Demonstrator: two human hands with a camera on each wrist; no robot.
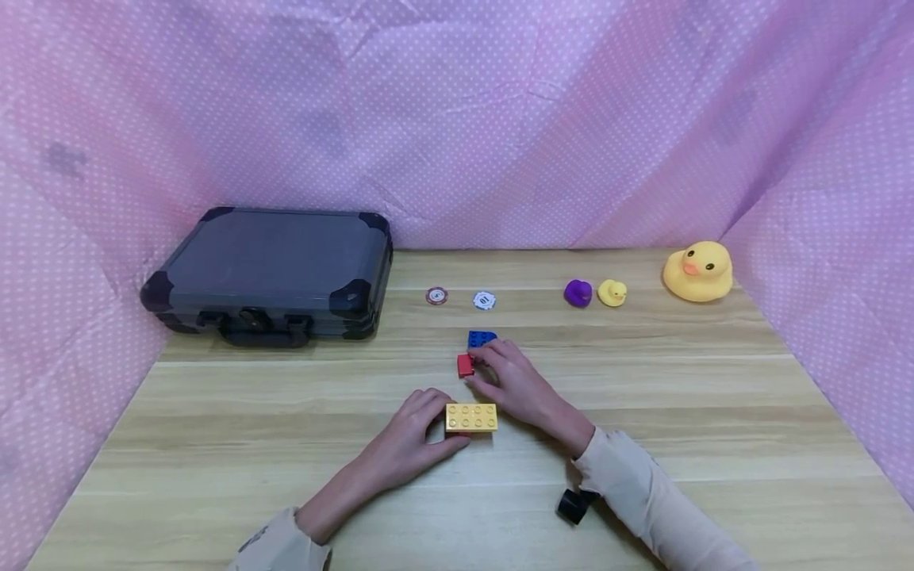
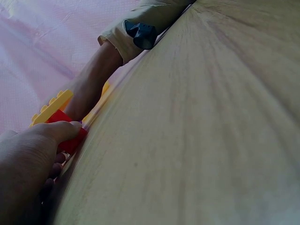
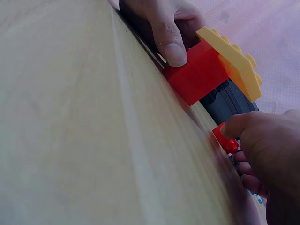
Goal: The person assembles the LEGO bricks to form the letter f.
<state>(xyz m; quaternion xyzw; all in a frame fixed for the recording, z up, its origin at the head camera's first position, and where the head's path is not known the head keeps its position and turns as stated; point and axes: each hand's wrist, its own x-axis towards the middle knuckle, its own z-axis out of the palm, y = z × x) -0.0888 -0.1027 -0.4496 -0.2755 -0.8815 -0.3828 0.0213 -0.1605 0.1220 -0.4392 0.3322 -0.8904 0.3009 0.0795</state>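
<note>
head view high, behind left hand's (image 1: 403,442) grip, facing forward-down; wrist views low, close, tilted, facing across it from opposite sides, both catching yellow brick (image 3: 229,63).

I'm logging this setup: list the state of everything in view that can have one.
Case: closed, lying flat
Red base: gripped by left hand
Yellow brick: studs up, atop the red base
Small red brick: pinched by right hand
Blue brick: studs up, partly hidden
Red-rimmed chip: flat
White-and-blue chip: flat
Purple duck: upright
Small yellow duck: upright
Large yellow duck: upright
</note>
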